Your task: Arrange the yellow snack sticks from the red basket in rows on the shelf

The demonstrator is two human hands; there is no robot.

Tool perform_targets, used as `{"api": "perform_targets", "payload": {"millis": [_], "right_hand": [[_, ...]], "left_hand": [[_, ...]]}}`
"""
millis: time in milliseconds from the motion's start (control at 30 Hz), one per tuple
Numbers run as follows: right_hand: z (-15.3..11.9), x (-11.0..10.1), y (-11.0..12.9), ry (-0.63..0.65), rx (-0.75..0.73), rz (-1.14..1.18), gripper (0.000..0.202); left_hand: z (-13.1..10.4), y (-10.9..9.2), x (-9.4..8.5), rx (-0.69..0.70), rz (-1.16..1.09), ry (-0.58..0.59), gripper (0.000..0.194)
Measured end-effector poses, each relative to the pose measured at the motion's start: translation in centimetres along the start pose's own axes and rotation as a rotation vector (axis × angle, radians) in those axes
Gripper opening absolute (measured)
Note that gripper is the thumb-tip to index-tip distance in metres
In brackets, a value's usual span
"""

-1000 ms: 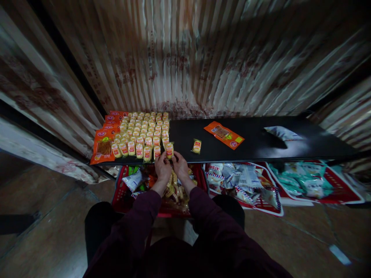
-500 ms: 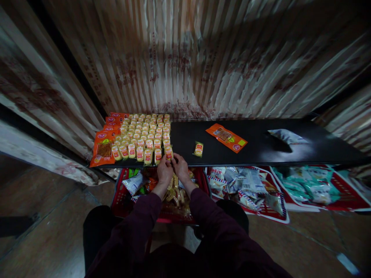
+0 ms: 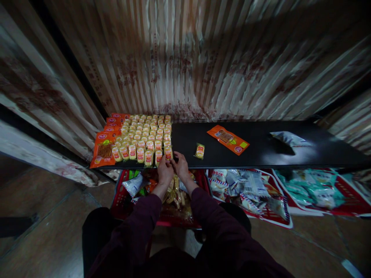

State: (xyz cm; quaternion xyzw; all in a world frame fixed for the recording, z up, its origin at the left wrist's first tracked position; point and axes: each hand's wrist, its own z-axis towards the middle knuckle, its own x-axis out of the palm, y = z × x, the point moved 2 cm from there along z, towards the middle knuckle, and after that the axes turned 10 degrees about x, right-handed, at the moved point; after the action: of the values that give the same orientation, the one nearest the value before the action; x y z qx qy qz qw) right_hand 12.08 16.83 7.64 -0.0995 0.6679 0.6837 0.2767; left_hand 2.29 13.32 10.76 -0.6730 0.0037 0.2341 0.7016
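Left hand (image 3: 165, 172) at yellow packet (image 3: 168, 153), fingertips' contact partly hidden.

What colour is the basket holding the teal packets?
Red with a white rim, the basket showing in the head view.

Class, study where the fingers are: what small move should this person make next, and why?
Probably a slight straightening nudge, then release: the left hand and right hand are both at the small yellow snack in clear wrap, which already rests on the black shelf, at the right end of the front row of matching packets.
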Motion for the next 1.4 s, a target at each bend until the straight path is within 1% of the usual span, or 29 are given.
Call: {"api": "perform_targets", "payload": {"millis": [67,133,233,433,567,733,900,1033,1133,1233,1300,1400], "right_hand": [[0.2,0.1,-0.1,0.016,0.001,-0.032,0.043],[0.4,0.2,-0.1,0.060,-0.010,-0.054,0.045],[0.5,0.5,-0.2,0.105,-0.023,-0.047,0.043],[0.4,0.8,-0.1,0.106,-0.028,-0.017,0.038],[0.4,0.9,-0.1,0.120,-0.032,-0.047,0.039],[0.5,0.9,-0.5,0.083,-0.018,-0.029,0.043],[0.5,1.2,-0.4,0.098,-0.057,-0.064,0.040],[0.7,0.9,-0.3,0.062,-0.055,-0.079,0.038],[1.0,0.7,-0.2,0.029,-0.048,-0.083,0.039],[1.1,0.7,-0.1,0.025,-0.050,-0.075,0.041],[1.2,0.9,-0.1,0.022,-0.061,-0.056,0.042],[1.1,1.1,-0.1,0.005,-0.070,-0.004,0.044]], "left_hand": [[0.0,0.0,0.0,0.006,0.002,0.003,0.042],[0.0,0.0,0.0,0.022,-0.004,0.002,0.041],[0.0,-0.1,0.1,0.050,0.024,0.009,0.041],[0.3,-0.2,-0.1,0.063,0.100,0.038,0.050],[0.5,-0.2,-0.3,0.076,0.123,0.048,0.050],[0.4,-0.1,-0.2,0.100,0.125,0.047,0.050],[0.3,-0.1,-0.3,0.101,0.171,0.075,0.051],[0.3,-0.2,-0.5,0.120,0.220,0.099,0.050],[0.2,0.1,-0.5,0.141,0.240,0.095,0.051],[0.0,0.5,-0.2,0.162,0.247,0.075,0.053],[-0.1,0.7,-0.1,0.194,0.245,0.056,0.054],[-0.1,1.0,0.0,0.292,0.244,0.014,0.052]]}}
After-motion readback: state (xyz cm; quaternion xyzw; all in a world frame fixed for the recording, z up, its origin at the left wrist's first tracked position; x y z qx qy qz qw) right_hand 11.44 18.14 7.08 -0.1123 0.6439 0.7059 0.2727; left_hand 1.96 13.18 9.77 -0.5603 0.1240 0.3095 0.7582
